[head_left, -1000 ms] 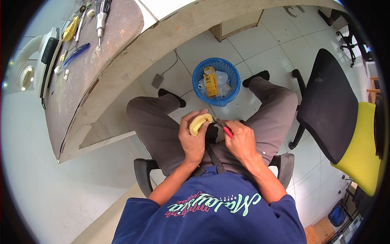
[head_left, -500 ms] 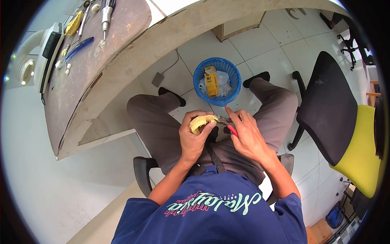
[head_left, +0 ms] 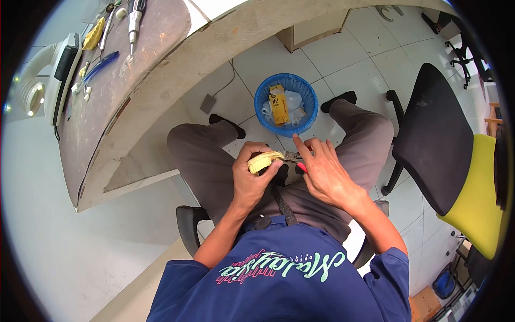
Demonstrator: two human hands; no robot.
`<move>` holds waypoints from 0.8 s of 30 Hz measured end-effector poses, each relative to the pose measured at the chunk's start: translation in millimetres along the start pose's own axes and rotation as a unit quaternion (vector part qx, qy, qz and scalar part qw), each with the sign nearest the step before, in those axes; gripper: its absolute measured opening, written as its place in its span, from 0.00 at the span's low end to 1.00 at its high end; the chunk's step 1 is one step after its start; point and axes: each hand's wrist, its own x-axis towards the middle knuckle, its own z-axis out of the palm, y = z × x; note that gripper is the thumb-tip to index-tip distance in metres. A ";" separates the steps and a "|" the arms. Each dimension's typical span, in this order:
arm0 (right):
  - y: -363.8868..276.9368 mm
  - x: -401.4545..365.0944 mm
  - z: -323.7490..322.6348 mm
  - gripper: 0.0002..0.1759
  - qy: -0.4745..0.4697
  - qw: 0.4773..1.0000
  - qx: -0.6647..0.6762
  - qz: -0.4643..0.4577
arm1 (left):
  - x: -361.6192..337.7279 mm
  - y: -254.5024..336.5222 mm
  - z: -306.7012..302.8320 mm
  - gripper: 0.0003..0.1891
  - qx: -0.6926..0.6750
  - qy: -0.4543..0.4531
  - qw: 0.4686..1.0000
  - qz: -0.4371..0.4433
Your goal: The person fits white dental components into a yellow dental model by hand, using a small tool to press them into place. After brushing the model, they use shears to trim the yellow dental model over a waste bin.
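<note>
Over my lap, my left hand (head_left: 248,176) is closed around a yellow dental plaster cast (head_left: 263,162), curved and ridged, with the thumb along its near side. My right hand (head_left: 330,174) grips a pair of pliers (head_left: 291,156) with red handles, partly hidden by the palm. Its index finger is stretched forward. The metal jaws of the pliers are right at the cast's right end, close to my left fingertips.
A bin (head_left: 286,130) with a blue liner and a yellow box (head_left: 278,106) stands between my feet. At upper left, the curved workbench (head_left: 155,45) holds a rotary handpiece (head_left: 133,32), another yellow cast (head_left: 94,34) and a blue-handled brush (head_left: 102,64). A black and lime chair (head_left: 434,134) is at right.
Both hands have shifted slightly up and left, and the cast is tilted a little differently. The pliers' jaws remain at its right end.
</note>
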 end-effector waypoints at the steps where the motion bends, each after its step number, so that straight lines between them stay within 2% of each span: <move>1: 0.3 1.2 1.5 0.38 0.011 1.000 -0.016 -0.005 | 0.9 0.9 -0.1 0.15 0.000 -0.001 1.000 -0.001; 3: 3.4 4.6 3.8 0.37 0.020 0.999 -0.030 -0.011 | 3.6 5.7 -0.2 0.14 0.011 -0.001 0.999 -0.032; 9: 23.0 17.8 15.6 0.30 -0.016 0.999 0.043 -0.015 | 16.0 3.7 -4.7 0.14 0.028 -0.030 0.997 -0.068; 12: 27.1 20.7 13.4 0.30 -0.042 0.999 -0.003 -0.016 | 18.6 -4.5 -5.0 0.15 0.016 -0.034 0.995 -0.095; 15: 30.6 25.3 15.3 0.30 -0.019 0.999 0.017 -0.035 | 21.7 -11.0 0.3 0.15 -0.012 -0.022 0.996 -0.082; 17: 33.7 29.1 16.3 0.32 0.012 0.999 -0.039 -0.035 | 25.5 -14.7 3.1 0.15 -0.007 -0.020 0.995 -0.097; 20: 40.5 33.7 23.4 0.32 0.026 0.999 -0.027 -0.033 | 35.1 -16.5 2.7 0.15 0.012 -0.037 0.993 -0.114; 21: 42.5 35.2 22.7 0.32 0.023 0.999 -0.024 -0.030 | 39.5 -16.8 2.5 0.15 0.025 -0.053 0.992 -0.113; 23: 46.3 39.8 19.2 0.29 -0.059 0.995 0.074 0.034 | 47.3 -18.6 3.0 0.15 0.006 -0.063 0.989 -0.132; 24: 49.5 41.4 20.3 0.29 -0.061 0.995 0.076 0.035 | 51.3 -19.1 3.3 0.15 -0.013 -0.072 0.987 -0.145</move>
